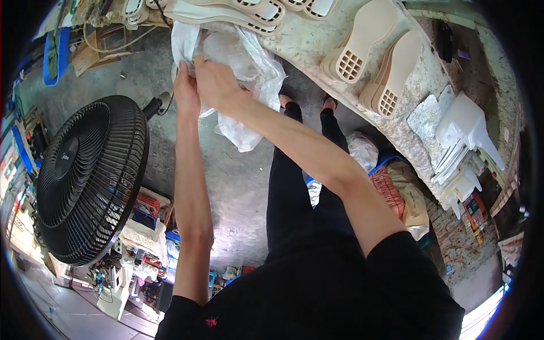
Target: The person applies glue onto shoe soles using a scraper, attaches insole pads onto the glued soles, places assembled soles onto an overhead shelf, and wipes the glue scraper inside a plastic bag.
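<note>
A white plastic sack (266, 79) hangs open beside the table edge, with crumpled clear plastic (229, 54) inside its mouth. My left hand (186, 90) is closed at the sack's left rim. Right beside it, almost touching, my right hand (216, 82) is closed on the same rim, its fingertips partly hidden. The sack's lower part droops over the concrete floor. Just above the sack, beige shoe soles (226, 17) lie along the table edge.
A black fan (90, 175) stands close on my left. On the table (306, 45) to the right are stacked beige soles (368, 39) and a white plastic piece (462, 122). Filled bags (391, 190) sit under the table. A blue plastic item (55, 59) is at upper left.
</note>
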Demonstrator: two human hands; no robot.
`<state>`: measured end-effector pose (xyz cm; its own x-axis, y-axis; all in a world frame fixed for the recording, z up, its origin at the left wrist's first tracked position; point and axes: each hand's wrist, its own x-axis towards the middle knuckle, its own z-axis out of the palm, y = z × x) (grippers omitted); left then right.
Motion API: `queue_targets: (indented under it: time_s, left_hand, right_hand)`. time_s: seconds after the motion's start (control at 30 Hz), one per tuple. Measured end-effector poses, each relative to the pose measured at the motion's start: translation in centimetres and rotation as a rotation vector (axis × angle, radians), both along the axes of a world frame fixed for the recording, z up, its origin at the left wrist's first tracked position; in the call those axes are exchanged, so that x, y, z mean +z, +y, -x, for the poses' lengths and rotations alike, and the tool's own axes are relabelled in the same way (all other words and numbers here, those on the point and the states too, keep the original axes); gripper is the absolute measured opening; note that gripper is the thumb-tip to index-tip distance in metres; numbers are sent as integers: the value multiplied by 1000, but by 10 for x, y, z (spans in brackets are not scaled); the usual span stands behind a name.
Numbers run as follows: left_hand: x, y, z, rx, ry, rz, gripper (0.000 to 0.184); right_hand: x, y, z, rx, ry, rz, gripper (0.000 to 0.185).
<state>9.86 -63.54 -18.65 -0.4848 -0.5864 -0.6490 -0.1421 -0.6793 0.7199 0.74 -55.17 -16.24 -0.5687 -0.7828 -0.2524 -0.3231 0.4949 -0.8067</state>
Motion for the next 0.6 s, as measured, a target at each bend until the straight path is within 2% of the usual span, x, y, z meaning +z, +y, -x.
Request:
queue_targets:
  time_s: [0.07, 0.13, 0.23, 0.33, 0.4, 0.57, 0.6]
  left_hand:
    - [-2, 11, 1, -184, -199, 296, 45]
    - [-5, 10, -1, -179, -173, 253, 46]
    - [3, 10, 4, -51, -82, 161, 45]
    - [4, 10, 5, -60, -88, 151, 44]
    - [7, 23, 12, -201, -287, 295, 46]
    - [10, 9, 9, -174, -203, 276, 49]
    - [8, 0, 6, -176, -175, 210, 48]
  right_hand:
    - [-15, -8, 17, -13, -18, -28, 20]
    - [-25, -13, 16, -25, -30, -22, 22]
    - [-6, 5, 7, 15, -58, -12, 25]
    - [-6, 16, 8, 33, -80, -43, 23]
    - [-23, 4, 20, 8, -92, -51, 23]
    - [-20, 21, 8, 18, -117, -26, 24]
    - [-27, 27, 6, 23, -116, -21, 24]
